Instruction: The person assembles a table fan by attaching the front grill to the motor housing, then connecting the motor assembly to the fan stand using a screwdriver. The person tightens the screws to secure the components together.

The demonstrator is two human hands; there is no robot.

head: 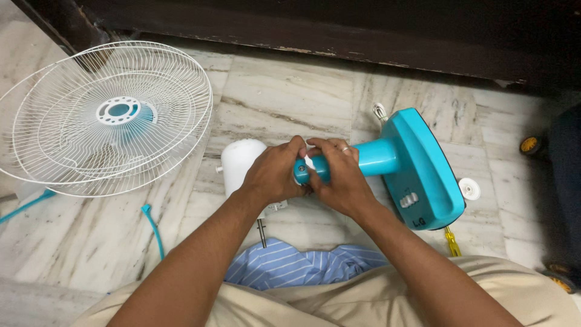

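Marble floor [290,91], pale and veined, underneath everything, bounded at the top by a dark wooden edge [339,36]. At far left, lying flat on that floor, a white wire fan guard [66,145] with a teal hub [119,110] at its centre, well apart from both hands. To the right, a teal fan base [423,175], tipped on its side, with its teal neck [378,157] pointing left toward the hands. Just left of the hands, a white motor housing [241,160], meeting the neck where the fingers hide the joint. Left hand [275,172] curled over the junction from above, fingers [295,148] bent and close together, pressed on the end of the neck and the housing behind it; forearm running up from the lower left, wrist roughly straight. Right hand [342,178] wrapped around the neck beside the left, fingers [330,145] closed tight on it, a ring [344,148] on one of them; forearm coming in from the lower right. Hands touching each other at the knuckles. Below them, a blue striped shirt [302,266] and beige trousers [375,300]. Smaller still: a thin teal cord [154,227] on the floor at lower left, a white round cap [469,189] just beside the base, and a yellow-handled screwdriver [451,241] partly under it.
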